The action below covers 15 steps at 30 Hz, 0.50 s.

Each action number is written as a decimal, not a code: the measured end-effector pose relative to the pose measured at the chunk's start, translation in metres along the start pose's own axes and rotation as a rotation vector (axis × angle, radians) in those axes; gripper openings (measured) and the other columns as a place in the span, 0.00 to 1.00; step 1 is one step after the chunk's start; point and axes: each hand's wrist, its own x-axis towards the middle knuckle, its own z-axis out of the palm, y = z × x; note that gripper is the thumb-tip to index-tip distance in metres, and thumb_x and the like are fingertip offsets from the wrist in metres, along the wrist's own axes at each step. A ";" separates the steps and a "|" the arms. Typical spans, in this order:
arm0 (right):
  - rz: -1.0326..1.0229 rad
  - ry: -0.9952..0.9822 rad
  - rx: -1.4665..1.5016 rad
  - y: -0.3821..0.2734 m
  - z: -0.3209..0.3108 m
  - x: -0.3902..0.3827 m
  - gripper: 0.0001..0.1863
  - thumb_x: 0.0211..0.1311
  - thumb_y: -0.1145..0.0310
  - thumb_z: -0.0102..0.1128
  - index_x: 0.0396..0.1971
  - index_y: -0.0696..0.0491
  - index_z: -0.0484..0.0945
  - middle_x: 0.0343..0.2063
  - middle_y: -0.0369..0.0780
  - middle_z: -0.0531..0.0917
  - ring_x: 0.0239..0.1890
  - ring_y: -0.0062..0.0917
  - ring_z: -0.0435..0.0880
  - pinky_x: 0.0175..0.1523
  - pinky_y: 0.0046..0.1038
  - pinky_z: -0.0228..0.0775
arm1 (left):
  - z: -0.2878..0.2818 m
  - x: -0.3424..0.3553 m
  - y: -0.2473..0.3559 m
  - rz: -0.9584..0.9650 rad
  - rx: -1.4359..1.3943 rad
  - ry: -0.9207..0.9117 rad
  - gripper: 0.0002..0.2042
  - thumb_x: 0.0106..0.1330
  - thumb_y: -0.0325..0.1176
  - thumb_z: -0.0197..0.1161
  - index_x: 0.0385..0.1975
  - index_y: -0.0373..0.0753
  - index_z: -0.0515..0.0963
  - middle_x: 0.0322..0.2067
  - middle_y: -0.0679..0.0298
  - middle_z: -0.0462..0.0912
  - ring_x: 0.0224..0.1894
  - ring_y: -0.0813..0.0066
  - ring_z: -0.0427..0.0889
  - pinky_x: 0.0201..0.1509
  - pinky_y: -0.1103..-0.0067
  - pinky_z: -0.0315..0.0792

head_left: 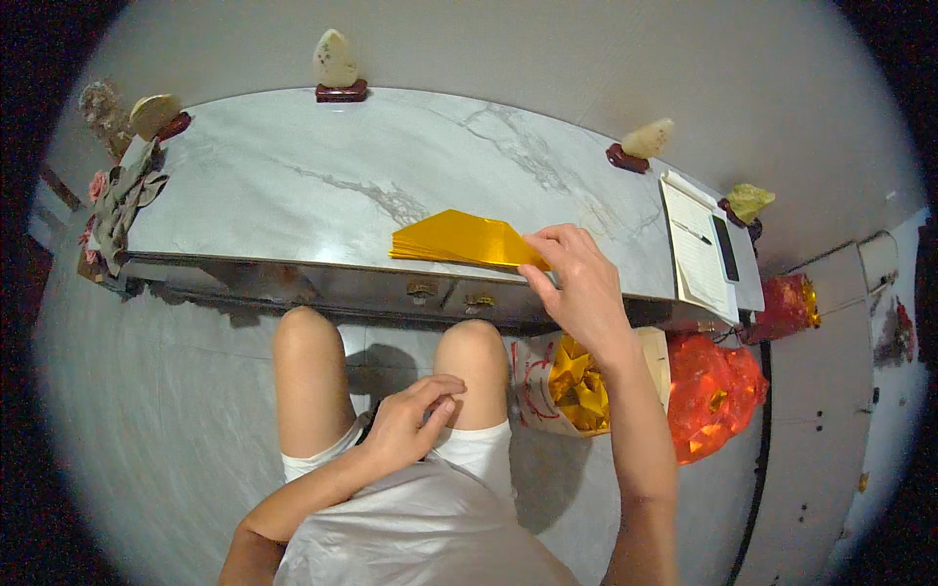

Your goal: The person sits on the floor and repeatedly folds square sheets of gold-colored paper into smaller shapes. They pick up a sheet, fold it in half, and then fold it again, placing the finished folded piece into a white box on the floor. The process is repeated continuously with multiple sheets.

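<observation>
A stack of folded gold foil paper (455, 234) lies along the front edge of the marble-patterned tabletop. Its top is pointed and its layers show at the left end. My right hand (578, 283) pinches the right corner of the stack between thumb and fingers; whether it grips one sheet or several is hidden. Resting on my right thigh, my left hand (410, 420) has its fingers loosely extended and the thumb apart, with nothing visible in it.
Below the table at right stand a bag (542, 391) of gold folded pieces and a red plastic bag (718, 400). A notepad (696, 244) with a pen and a dark phone (725, 248) lie at the right end. Stone ornaments (336, 63) line the back; grey gloves (132, 200) hang at left.
</observation>
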 end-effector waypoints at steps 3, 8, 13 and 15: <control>0.010 -0.155 -0.048 0.004 0.003 0.008 0.15 0.57 0.69 0.69 0.44 0.56 0.83 0.40 0.41 0.81 0.47 0.36 0.80 0.52 0.34 0.74 | -0.002 0.000 -0.002 -0.011 -0.023 0.016 0.10 0.69 0.24 0.57 0.48 0.33 0.78 0.50 0.53 0.83 0.53 0.60 0.83 0.56 0.71 0.77; 0.073 -0.264 -0.060 0.008 0.005 0.016 0.13 0.58 0.67 0.67 0.42 0.56 0.84 0.39 0.41 0.82 0.47 0.36 0.80 0.51 0.34 0.74 | 0.000 0.001 -0.011 0.044 0.029 0.072 0.10 0.71 0.30 0.57 0.48 0.35 0.78 0.48 0.55 0.83 0.41 0.58 0.86 0.45 0.71 0.79; 0.039 -0.274 -0.035 0.014 0.005 0.019 0.11 0.61 0.66 0.64 0.40 0.54 0.85 0.37 0.41 0.81 0.46 0.36 0.81 0.50 0.37 0.75 | 0.001 0.002 -0.011 0.070 0.006 0.096 0.10 0.71 0.31 0.57 0.47 0.36 0.79 0.46 0.55 0.83 0.39 0.57 0.86 0.42 0.70 0.79; 0.025 -0.264 -0.039 0.016 0.006 0.020 0.10 0.61 0.69 0.64 0.39 0.56 0.84 0.38 0.41 0.82 0.45 0.36 0.81 0.49 0.35 0.75 | -0.002 0.003 -0.005 0.016 0.001 0.052 0.10 0.71 0.28 0.57 0.48 0.35 0.79 0.48 0.54 0.83 0.46 0.60 0.85 0.49 0.71 0.79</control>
